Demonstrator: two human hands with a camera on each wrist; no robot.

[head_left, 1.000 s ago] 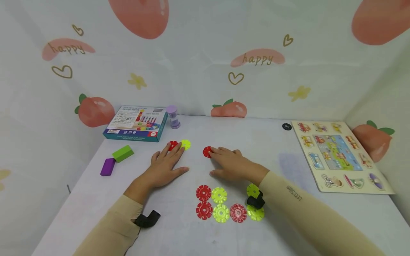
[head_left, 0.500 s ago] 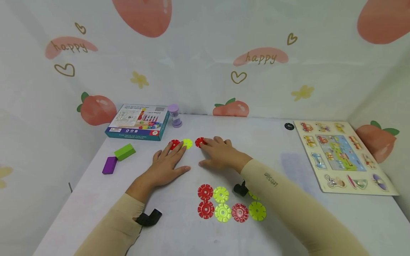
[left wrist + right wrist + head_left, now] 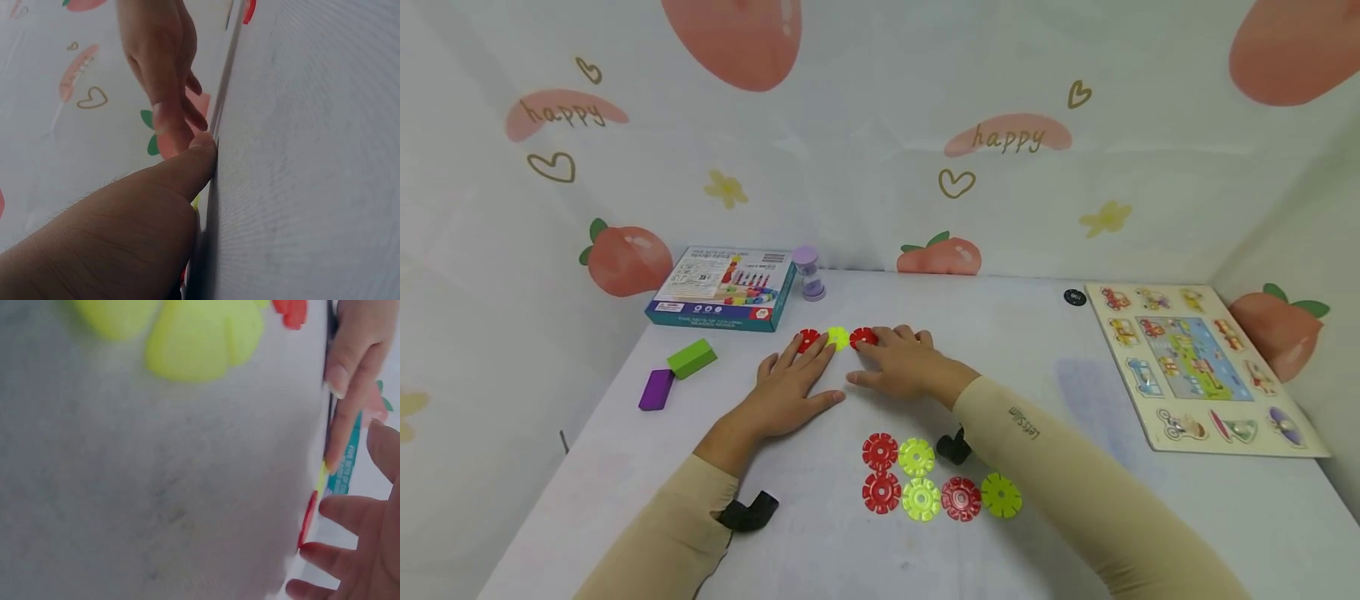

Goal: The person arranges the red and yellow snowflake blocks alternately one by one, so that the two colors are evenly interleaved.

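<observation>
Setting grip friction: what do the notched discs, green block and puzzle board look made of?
Notched discs: likely glossy plastic; thin, vivid, highlights on near ones.
Green block: painted wood or plastic, fairly matte; even color, no grain visible.
Puzzle board: perhaps wood or fiberboard, smooth; pale, flat, printed, visible thickness.

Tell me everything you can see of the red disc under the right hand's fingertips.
The red disc is thin and round, with a notched rim, and looks like shiny plastic. It lies flat on the white table, at the right end of a row of three, next to a yellow disc; whether their rims touch is unclear. Fingertips of the right hand rest on it, hiding part of its right side.
</observation>
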